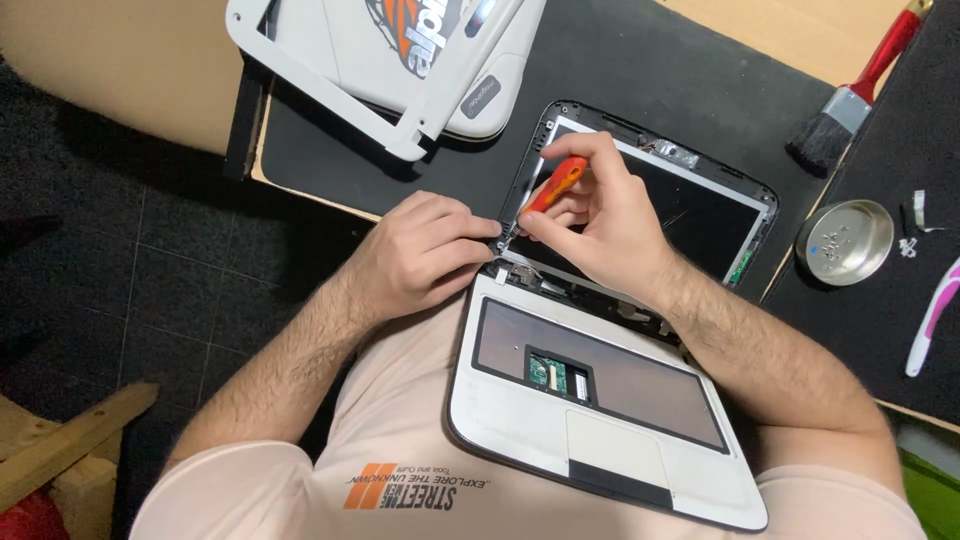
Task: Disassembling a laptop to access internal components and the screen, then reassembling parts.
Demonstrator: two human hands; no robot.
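Laptop (520,400) base cut off; right hand (600,215) hides screwdriver (552,185) tip.

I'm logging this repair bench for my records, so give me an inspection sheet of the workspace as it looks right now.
Surface: black mat over a pale wooden table.
Job's things: small white laptop, keyboard removed, screen bezel off; orange-handled screwdriver at the left hinge corner.
Clutter: detached white bezel frame, red-handled brush, round metal dish with small parts, pink-and-white tool.
Grippers: right hand grips the screwdriver; left hand steadies the hinge corner.
Cables: nothing seen.
Surroundings: dark tiled floor, wooden piece at lower left.
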